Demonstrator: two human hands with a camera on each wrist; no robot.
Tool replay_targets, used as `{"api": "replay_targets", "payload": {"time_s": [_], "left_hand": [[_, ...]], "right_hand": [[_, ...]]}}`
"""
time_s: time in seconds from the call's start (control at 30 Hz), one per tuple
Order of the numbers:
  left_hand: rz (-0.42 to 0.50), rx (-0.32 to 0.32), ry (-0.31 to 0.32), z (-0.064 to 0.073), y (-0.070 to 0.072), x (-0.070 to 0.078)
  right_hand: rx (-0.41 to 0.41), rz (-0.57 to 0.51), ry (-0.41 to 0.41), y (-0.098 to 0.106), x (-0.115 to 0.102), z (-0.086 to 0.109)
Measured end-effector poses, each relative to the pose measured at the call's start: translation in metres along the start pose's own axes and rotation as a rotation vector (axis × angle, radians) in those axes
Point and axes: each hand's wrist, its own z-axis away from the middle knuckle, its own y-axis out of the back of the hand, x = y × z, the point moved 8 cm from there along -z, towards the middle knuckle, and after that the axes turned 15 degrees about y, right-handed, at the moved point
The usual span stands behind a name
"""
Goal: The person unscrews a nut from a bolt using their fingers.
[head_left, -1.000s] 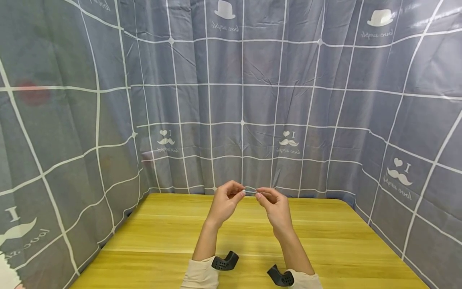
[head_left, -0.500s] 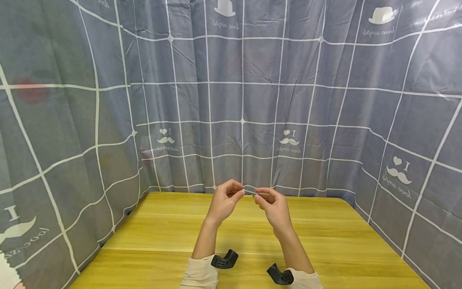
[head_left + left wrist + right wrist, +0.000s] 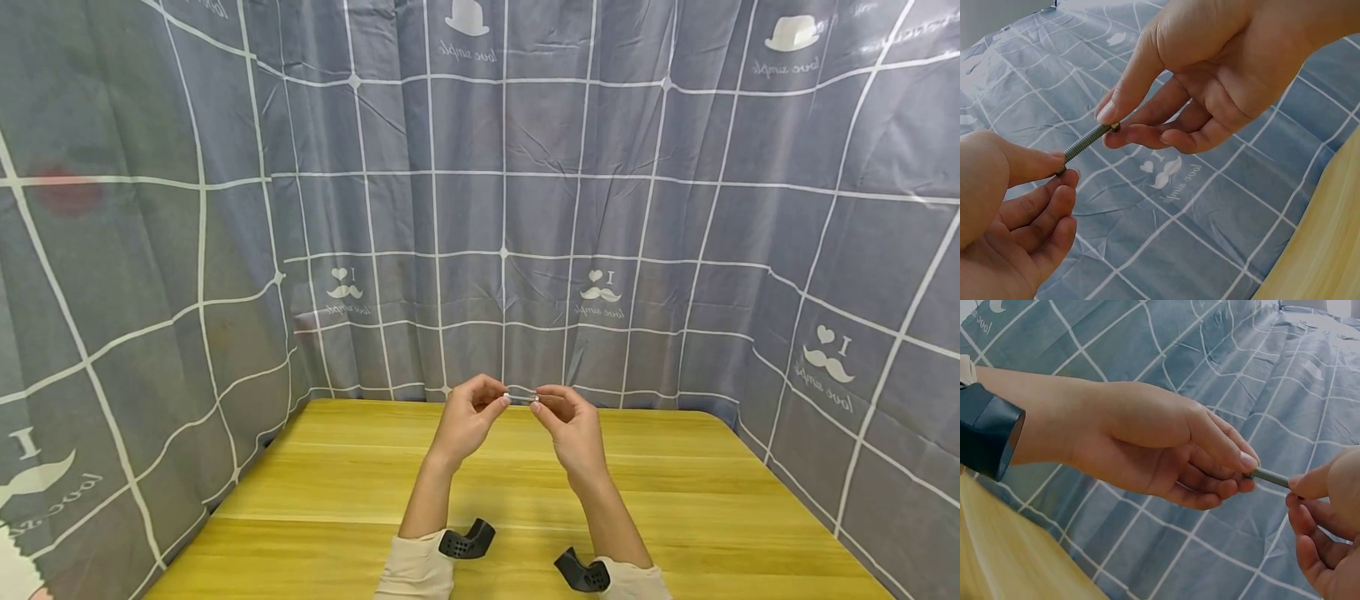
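A grey threaded bolt spans the space between both hands, held in the air over the far part of the table. In the head view it lies nearly level. My left hand pinches one end between thumb and fingertips. The other end, where a small brassy nut-like piece shows, is pinched by my right hand. Bare thread is visible between the two grips, in the right wrist view as a short grey rod. Both ends of the bolt are partly covered by the fingertips.
A yellow wood-grain table stretches below the hands. Grey curtains with white grid lines hang behind it and on both sides. Black wrist mounts sit at the left cuff and the right cuff.
Half a second ago the bolt tilted down toward the right hand; now it is about level. The right fingertips have shifted slightly up and outward, while the left hand has barely moved.
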Motion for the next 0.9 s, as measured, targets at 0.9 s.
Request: {"api": "replay_targets", "payload": {"time_s": [0.9], "left_hand": [[-0.108, -0.02, 0.108, -0.015, 0.02, -0.079]], "right_hand": [[-0.193, 0.451, 0.126, 0.026, 0.032, 0.004]]}}
